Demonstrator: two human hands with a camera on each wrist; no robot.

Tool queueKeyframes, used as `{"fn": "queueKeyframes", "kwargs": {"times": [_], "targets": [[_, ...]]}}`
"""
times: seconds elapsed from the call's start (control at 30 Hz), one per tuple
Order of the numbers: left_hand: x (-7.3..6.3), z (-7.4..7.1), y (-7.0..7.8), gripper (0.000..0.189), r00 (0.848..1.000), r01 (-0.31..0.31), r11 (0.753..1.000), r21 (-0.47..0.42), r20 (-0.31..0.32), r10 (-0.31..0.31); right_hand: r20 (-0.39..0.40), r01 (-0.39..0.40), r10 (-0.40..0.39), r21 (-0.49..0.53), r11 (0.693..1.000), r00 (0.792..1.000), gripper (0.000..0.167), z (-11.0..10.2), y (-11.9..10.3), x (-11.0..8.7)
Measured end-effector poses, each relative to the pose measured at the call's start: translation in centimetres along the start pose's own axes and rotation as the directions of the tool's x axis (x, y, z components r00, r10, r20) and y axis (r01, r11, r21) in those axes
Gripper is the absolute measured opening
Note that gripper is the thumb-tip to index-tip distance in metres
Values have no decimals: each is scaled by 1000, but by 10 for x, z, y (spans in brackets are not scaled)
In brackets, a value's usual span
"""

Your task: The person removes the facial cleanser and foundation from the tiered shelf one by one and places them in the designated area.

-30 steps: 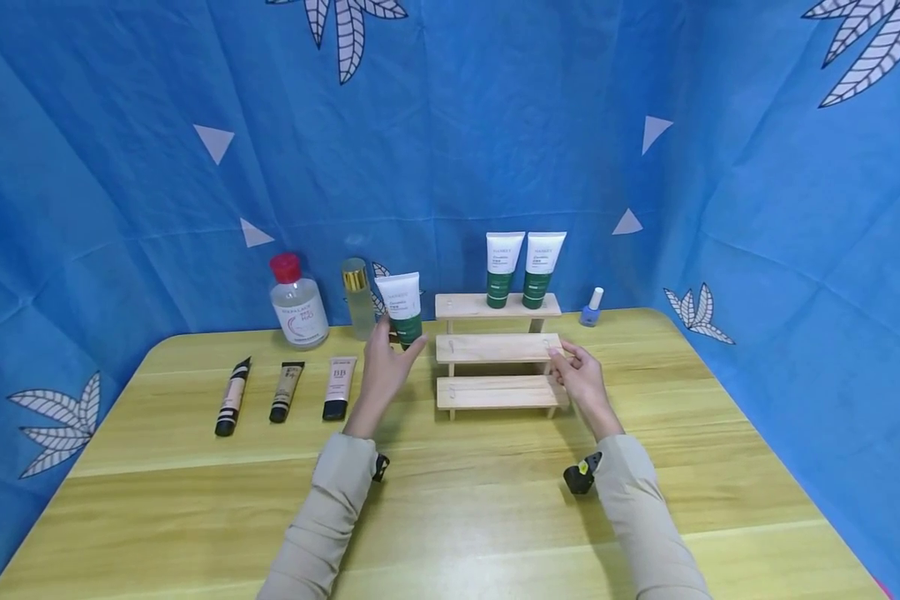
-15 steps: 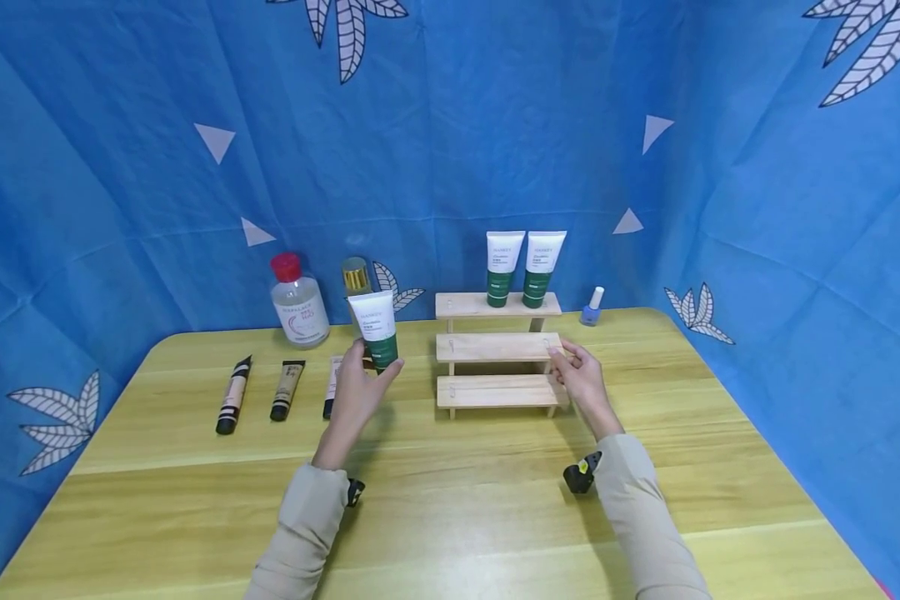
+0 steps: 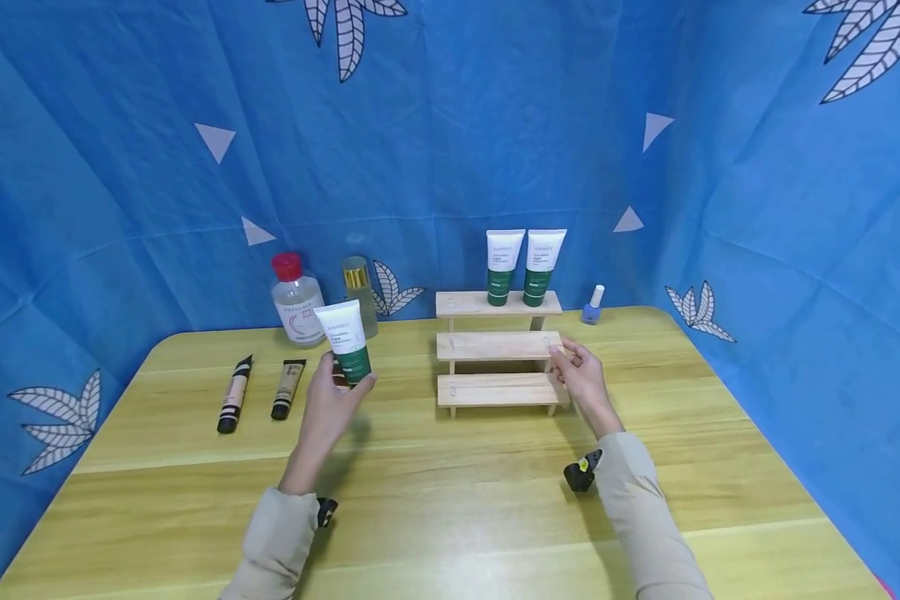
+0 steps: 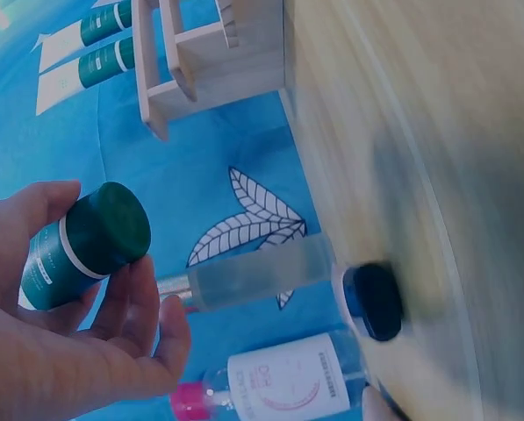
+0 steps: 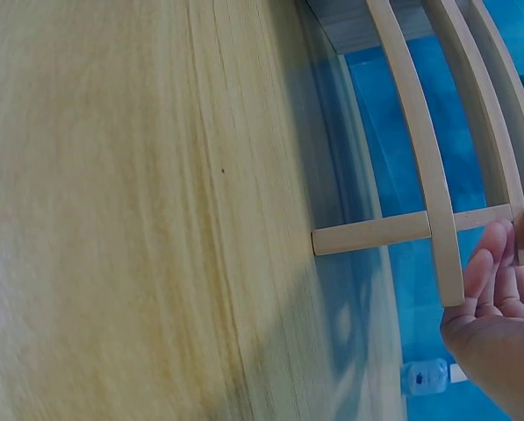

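Note:
My left hand (image 3: 328, 410) grips a white-and-green squeeze tube (image 3: 342, 335) between thumb and fingers, green cap downward, raised over the left half of the table. In the left wrist view the tube's green cap (image 4: 121, 224) faces the camera. My right hand (image 3: 583, 379) pinches the right end of the middle step of a three-step wooden display rack (image 3: 495, 345); in the right wrist view its fingers (image 5: 498, 254) curl at that board's end. Two matching squeeze tubes, one (image 3: 500, 271) beside the other (image 3: 542, 271), stand cap down on the top step.
A red-capped clear bottle (image 3: 300, 312) and a gold-collared bottle (image 3: 362, 300) stand at the back left. A striped tube (image 3: 234, 396) and a beige tube (image 3: 288, 390) lie left of my left hand. Blue nail polish (image 3: 592, 308) stands right of the rack. A blue curtain (image 3: 450, 150) hangs behind.
My left hand has moved left and toward me with the squeeze tube, away from the rack, and now covers most of the BB cream tube. My right hand stays on the rack.

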State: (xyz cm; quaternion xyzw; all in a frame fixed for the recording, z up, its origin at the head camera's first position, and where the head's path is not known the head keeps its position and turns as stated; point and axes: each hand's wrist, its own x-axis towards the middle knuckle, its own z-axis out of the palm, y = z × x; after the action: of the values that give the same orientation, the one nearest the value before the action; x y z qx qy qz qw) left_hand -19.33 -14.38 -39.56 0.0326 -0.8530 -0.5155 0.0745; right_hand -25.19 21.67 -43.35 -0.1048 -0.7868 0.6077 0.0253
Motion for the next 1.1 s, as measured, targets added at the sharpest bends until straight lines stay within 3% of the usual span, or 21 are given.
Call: {"fn": "queueKeyframes", "kwargs": {"times": [0.23, 0.73, 1.1], "targets": [[-12, -19, -7, 63, 999, 34, 999, 8, 10, -34, -2, 5, -5, 2, 1000, 1000, 55, 0, 0, 2], [-44, -61, -35, 67, 993, 66, 963, 261, 73, -88, -5, 10, -10, -1, 1000, 1000, 55, 0, -1, 4], [-63, -80, -49, 73, 964, 128, 934, 333, 179, -196, -5, 7, -7, -11, 1000, 1000, 55, 0, -1, 4]]}}
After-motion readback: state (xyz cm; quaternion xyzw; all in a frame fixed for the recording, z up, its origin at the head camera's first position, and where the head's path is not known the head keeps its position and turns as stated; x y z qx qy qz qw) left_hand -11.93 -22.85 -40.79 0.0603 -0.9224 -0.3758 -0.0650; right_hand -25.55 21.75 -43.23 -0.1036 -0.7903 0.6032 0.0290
